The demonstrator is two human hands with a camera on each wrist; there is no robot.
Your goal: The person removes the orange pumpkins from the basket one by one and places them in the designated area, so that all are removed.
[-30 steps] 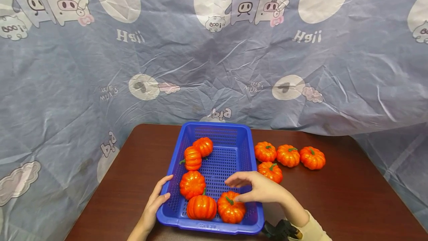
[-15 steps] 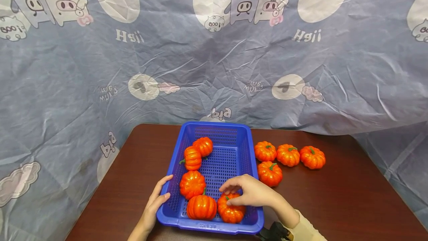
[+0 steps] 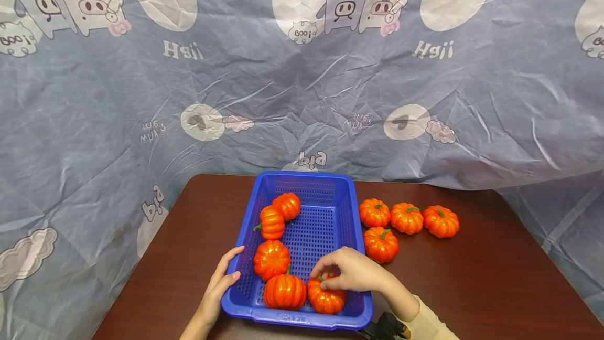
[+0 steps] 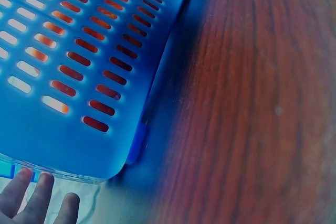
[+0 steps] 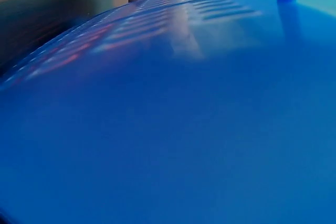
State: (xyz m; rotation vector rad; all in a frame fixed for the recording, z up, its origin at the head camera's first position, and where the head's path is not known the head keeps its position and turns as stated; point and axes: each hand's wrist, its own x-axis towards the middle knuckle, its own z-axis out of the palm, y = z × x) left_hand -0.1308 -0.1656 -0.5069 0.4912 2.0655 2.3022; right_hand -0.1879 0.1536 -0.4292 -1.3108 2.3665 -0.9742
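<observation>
My left hand [image 3: 214, 290] holds the left rim of a blue plastic basket [image 3: 296, 320], thumb and one finger over the edge. In the left wrist view, fingertips [image 4: 39, 195] meet the rim beside the slotted wall. My right hand [image 3: 351, 272] reaches over the basket's right side and pinches a small orange pumpkin [image 3: 327, 300] near its green stem, in the front right corner. The pumpkin sits on the basket floor. Several more pumpkins line the front and left: one at the front [image 3: 284, 293], one behind it [image 3: 272, 260], and two farther back, including a sideways pumpkin [image 3: 272, 223].
Right of the basket, several pumpkins [image 3: 407, 219] lie on the dark brown table [image 3: 476, 277], one pumpkin [image 3: 380, 245] close to the basket wall. A grey-blue printed cloth [image 3: 302, 83] hangs behind the table. The basket's blue wall [image 5: 173, 119] fills most of the right wrist view.
My right hand has moved left and down onto the front right pumpkin, and its fingers have closed in around the stem. The left hand and basket stay in place.
</observation>
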